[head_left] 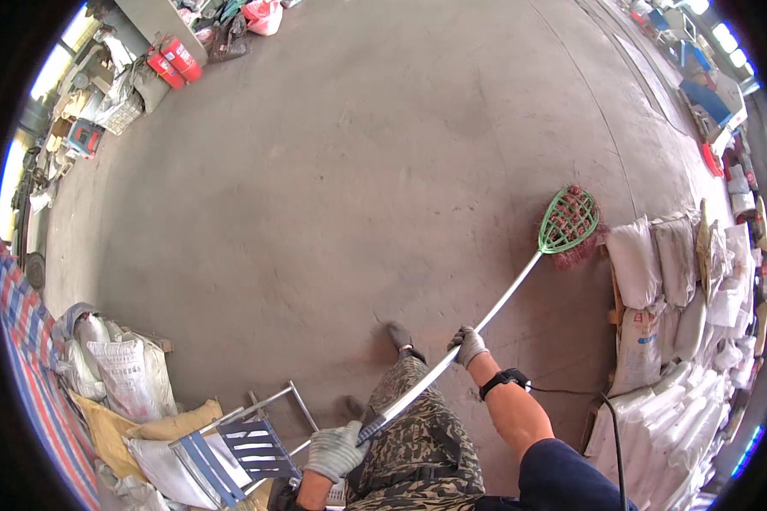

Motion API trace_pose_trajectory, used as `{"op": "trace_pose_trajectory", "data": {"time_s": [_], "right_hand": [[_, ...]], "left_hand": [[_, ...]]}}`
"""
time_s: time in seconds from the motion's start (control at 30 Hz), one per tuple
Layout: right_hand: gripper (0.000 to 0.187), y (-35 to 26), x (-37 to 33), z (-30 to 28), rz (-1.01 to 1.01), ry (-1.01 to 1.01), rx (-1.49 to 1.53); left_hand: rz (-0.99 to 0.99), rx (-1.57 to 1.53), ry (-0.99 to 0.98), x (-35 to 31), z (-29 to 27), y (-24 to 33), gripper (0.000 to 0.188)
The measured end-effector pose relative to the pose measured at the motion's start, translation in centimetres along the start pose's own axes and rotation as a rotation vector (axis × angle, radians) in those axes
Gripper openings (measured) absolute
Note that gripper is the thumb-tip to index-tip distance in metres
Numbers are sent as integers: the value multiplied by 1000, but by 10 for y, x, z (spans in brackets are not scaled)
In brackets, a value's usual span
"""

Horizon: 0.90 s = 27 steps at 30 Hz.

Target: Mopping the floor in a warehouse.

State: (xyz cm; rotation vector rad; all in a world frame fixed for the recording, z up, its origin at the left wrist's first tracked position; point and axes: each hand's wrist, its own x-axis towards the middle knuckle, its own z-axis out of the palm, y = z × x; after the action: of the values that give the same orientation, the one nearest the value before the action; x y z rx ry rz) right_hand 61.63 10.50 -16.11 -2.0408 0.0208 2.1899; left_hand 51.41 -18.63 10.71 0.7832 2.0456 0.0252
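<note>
- Left hand (337,450), grey work glove, near-centre at bottom of view; fingers wrapped tight round the near end of the broom handle (460,345), at a dark grip section.
- Right hand (468,345), also gloved, further up the shaft, clamped round it mid-length; forearm bare w/ black wrist strap (504,381), elbow bent, upper arm in dark blue sleeve coming in from lower right.
- Hands well apart along the handle, left low & near, right higher & farther.
- Handle is a pale metal pole, runs diagonally from near-centre up to the right.
- Broom head (569,223) at far end: green plastic fan-shaped frame w/ reddish bristles, down on the concrete floor (358,170), just beside the stacked sacks (656,281) on the right.
- Person's legs in camo trousers (418,434); one dark shoe (399,335) planted fwd, just left of the right hand.
- Near left: folding chair (247,447) w/ blue slats & metal frame, next to filled white and tan sacks (128,375); striped red-blue tarp (30,358) at left rim.
- Far left: red cylinders (175,61) by clutter at the wall.
- Black cable (609,426) trails on the floor near right, by the white bags.
</note>
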Motion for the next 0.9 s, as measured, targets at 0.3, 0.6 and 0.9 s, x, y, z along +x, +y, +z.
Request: {"op": "trace_pose_trajectory", "data": {"time_s": [0.3,0.6,0.9], "right_hand": [[12,188,-27,68,65,44,-567],[25,268,-77,155,188,-363,-1222],[22,269,-113,141,-21,-479,-1061]], "left_hand": [[-502,-262,159,-136,52,-46,32],[-979,-577,310,-148,82,54,30],[-896,-906,411,-163,145,47,28]]}}
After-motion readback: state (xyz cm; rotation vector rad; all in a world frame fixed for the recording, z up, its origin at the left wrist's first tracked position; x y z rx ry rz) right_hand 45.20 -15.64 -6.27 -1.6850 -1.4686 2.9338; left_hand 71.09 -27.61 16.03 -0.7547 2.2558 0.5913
